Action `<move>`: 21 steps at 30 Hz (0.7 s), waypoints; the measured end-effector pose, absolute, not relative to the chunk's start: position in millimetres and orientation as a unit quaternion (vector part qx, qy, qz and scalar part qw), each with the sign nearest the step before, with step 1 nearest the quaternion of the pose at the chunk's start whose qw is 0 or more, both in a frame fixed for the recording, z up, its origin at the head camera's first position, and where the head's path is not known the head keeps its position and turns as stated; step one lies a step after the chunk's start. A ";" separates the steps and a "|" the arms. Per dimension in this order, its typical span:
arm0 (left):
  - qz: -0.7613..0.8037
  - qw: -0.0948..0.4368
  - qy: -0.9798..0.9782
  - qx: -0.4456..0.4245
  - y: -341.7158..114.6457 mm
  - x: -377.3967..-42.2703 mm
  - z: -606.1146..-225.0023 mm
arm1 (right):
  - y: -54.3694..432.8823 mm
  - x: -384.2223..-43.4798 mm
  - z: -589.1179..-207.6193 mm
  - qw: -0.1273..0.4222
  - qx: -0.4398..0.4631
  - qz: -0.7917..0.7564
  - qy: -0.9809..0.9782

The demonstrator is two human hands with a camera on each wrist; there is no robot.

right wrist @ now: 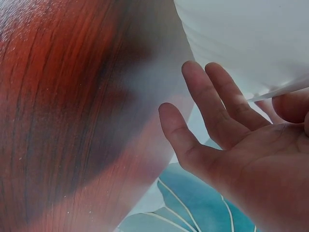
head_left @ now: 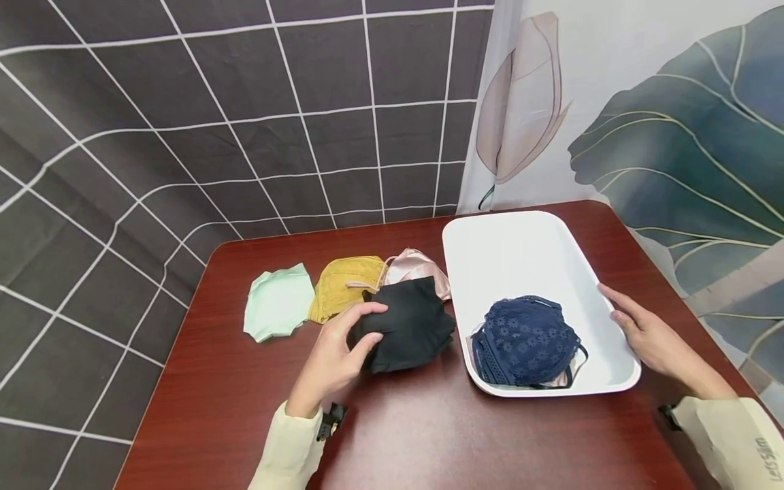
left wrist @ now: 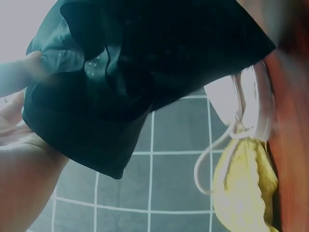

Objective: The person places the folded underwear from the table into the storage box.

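Folded black underwear (head_left: 407,327) is held by my left hand (head_left: 337,354), thumb and fingers pinching its left edge. In the left wrist view the black underwear (left wrist: 120,82) hangs from the fingers, raised off the table. At the white plastic bin (head_left: 517,238), my right hand (head_left: 658,340) pinches the right rim between thumb and index finger. The right wrist view shows the other fingers (right wrist: 224,101) spread below the bin's outer wall. A navy lace bra (head_left: 527,340) lies inside the bin's near part, with some pale and black fabric partly hidden beneath it.
Mint-green underwear (head_left: 278,303) lies flat on the reddish-brown table (head_left: 202,408), left of a yellow bra (head_left: 352,275). A pink satin bra (head_left: 416,265) sits beside the bin, partly covered by the black underwear. Grid-patterned dark cloth (head_left: 331,136) hangs behind the table.
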State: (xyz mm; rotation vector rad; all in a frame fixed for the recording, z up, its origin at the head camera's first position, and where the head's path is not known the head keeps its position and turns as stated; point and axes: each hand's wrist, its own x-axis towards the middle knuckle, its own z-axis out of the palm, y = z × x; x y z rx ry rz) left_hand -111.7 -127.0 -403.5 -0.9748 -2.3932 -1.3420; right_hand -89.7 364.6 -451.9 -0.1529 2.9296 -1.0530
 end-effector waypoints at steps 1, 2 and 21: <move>-0.461 0.116 -0.812 -0.338 -124.7 -112.2 -402.9 | 364.7 -89.7 -451.8 0.013 -0.049 -0.339 0.940; -0.462 0.117 -0.810 -0.342 -122.7 -112.4 -402.1 | 364.7 -89.6 -451.6 0.013 -0.048 -0.339 0.939; -0.481 0.132 -0.766 -0.404 -92.5 -116.3 -396.9 | 365.0 -89.6 -451.9 0.011 -0.048 -0.332 0.942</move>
